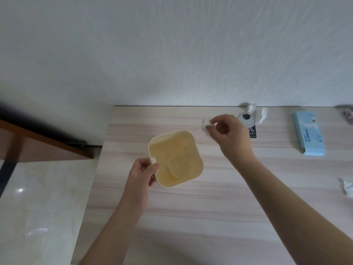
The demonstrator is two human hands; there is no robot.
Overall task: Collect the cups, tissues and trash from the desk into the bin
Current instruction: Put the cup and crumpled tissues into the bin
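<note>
Tissue: a small white tissue (206,124) pinched in the right hand (232,134) fingers (212,123), above the tabletop (210,207) beyond the bin.
Left hand (142,174): closed on the rim of the yellow bin (176,157) (one cup (179,166) inside).
Arms: both reach forward.
Loose tissues: three (two (256,111) by the wall, one (346,186) at right).

One yellow bin (175,158) is here, with one cup (179,166) lying in it. I count three crumpled tissues: one (207,125) pinched over the far desk, one (256,111) by the far wall, one (346,186) at the right edge. One blue packet (309,132) lies far right. Two hands are in view, a left hand (143,173) and a right hand (232,134).
</note>
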